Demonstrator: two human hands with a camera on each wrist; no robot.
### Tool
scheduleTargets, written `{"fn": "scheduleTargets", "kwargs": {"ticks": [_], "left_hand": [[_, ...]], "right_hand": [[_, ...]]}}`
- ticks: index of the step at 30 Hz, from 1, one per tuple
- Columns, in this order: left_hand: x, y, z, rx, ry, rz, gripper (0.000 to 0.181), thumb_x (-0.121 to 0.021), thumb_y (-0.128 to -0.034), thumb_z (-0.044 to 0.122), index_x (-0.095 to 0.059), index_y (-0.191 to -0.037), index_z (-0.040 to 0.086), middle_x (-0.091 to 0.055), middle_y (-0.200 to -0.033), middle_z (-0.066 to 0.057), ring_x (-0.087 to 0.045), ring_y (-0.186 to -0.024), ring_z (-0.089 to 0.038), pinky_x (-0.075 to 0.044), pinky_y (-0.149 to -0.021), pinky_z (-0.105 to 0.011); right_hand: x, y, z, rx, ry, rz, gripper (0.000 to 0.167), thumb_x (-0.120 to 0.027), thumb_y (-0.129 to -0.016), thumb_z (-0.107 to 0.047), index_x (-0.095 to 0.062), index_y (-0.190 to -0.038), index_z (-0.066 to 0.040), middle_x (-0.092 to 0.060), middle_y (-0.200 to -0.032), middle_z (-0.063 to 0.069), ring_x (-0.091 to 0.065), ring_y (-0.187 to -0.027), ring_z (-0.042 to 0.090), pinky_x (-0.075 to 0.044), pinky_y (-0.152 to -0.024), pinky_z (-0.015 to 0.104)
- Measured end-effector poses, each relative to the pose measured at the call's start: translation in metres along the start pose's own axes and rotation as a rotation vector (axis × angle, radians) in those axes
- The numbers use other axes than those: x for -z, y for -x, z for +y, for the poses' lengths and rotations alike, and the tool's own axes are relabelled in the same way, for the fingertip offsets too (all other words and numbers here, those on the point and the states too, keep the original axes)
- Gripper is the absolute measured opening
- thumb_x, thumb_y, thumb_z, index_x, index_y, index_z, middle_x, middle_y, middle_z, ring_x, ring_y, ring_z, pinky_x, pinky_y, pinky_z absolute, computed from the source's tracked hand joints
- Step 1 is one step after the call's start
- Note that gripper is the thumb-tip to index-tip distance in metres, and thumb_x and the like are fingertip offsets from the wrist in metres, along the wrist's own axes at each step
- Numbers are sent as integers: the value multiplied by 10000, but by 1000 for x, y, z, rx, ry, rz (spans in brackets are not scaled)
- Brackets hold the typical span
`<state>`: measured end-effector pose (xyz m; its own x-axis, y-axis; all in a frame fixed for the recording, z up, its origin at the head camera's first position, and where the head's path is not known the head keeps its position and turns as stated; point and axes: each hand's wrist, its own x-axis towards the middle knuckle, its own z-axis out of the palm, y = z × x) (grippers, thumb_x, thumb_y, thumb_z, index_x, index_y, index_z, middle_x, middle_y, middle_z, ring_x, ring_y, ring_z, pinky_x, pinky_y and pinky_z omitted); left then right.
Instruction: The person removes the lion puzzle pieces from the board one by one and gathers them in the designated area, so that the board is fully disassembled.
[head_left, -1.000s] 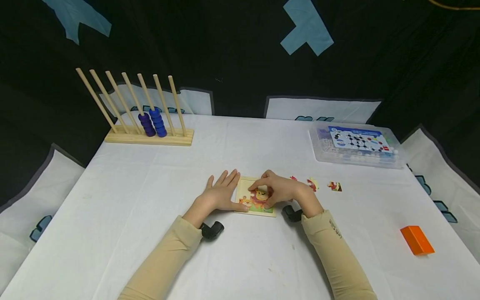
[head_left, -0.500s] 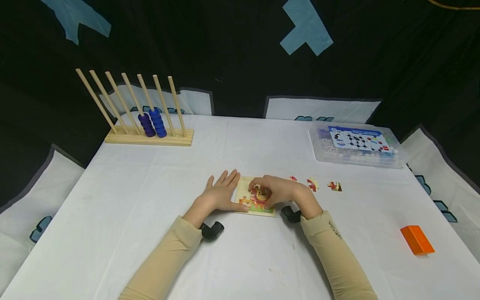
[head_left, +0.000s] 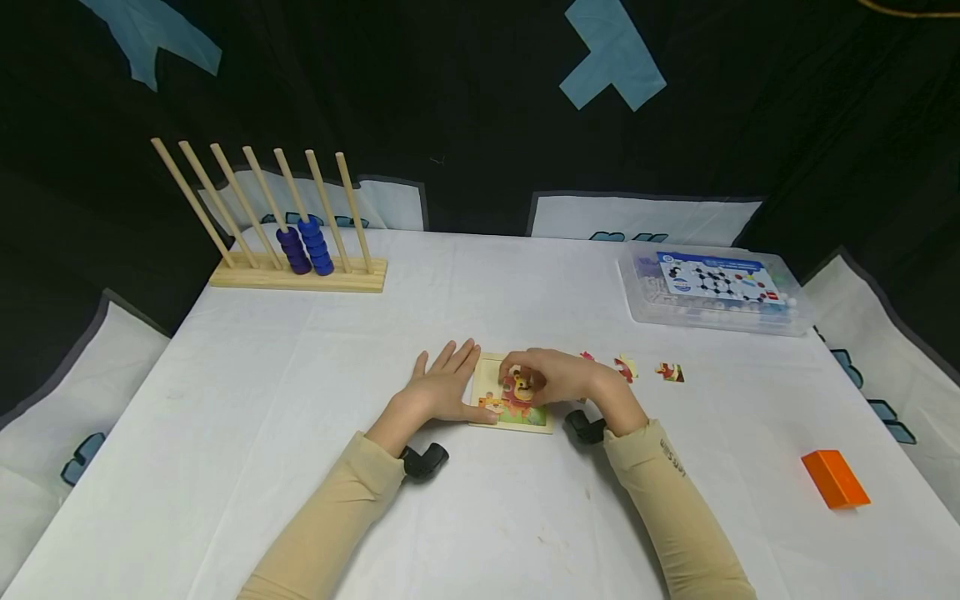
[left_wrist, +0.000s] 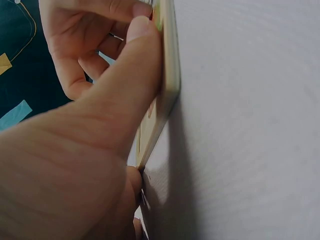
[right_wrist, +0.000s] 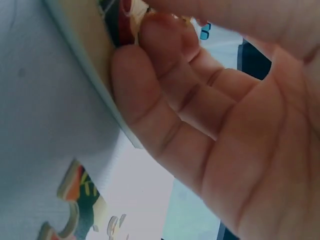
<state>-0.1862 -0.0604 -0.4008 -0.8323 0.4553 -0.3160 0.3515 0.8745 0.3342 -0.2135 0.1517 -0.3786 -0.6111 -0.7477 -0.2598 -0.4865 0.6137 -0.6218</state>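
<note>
A small wooden puzzle board (head_left: 486,367) with a bear picture lies on the white table. My left hand (head_left: 441,392) is spread flat at its left side, the thumb resting along the near edge; the left wrist view shows that thumb on the board rim (left_wrist: 172,50). Over the board's right part bends my right hand (head_left: 562,377), fingertips down on the picture, thumb near the lower right. In the right wrist view its curled fingers (right_wrist: 137,80) touch the board beside a dark and red picture part (right_wrist: 120,22); whether they pinch a piece is hidden.
Loose puzzle pieces (head_left: 670,372) lie right of the board, one (head_left: 625,369) close to my right hand. A wooden peg rack (head_left: 300,282) with blue and purple beads stands back left, a clear plastic box (head_left: 712,287) back right. An orange block (head_left: 836,480) is at the right.
My right thumb has shifted slightly up and inward over the picture, and the right fingers have changed their bend a little. My left hand stays where it was.
</note>
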Motion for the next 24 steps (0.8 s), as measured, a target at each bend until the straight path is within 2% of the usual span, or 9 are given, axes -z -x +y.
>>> {"fn": "scheduleTargets", "kwargs": {"ticks": [5,14,20,24], "left_hand": [[-1,-1,-1,2,-4,-2,1089,-588,-710,669,-63,-1461,82,-3,-1510,-56,33,-1361,-269,12,-1026,-558],[0,-1,-1,0,-7,-3,1082,-581,-715,670,-57,-1462,86,-1,-1510,-56,42,-1360,-266,16,-1027,-555],[-1,-1,0,-1,-11,-3,1078,-579,-717,669,-57,-1462,91,5,-1510,-52,41,-1361,-265,17,-1025,-558],[0,0,0,-6,-11,-1,1075,-577,-721,666,-55,-1462,87,7,-1509,-53,45,-1360,-266,23,-1024,-559]], "right_hand": [[1,-1,1,0,4,37,317,-649,-801,20,-593,-1065,-147,-481,-784,29,-429,-700,161,-369,-627,266],[7,6,4,-64,-28,43,293,-713,-757,-27,-575,-996,-126,-496,-715,3,-440,-612,130,-385,-541,252],[22,27,11,-126,-166,40,290,-741,-735,-55,-556,-958,-65,-517,-710,58,-495,-503,222,-454,-473,347],[38,52,22,-162,-175,99,287,-752,-724,-75,-554,-928,-38,-511,-740,71,-492,-635,220,-435,-565,327]]}}
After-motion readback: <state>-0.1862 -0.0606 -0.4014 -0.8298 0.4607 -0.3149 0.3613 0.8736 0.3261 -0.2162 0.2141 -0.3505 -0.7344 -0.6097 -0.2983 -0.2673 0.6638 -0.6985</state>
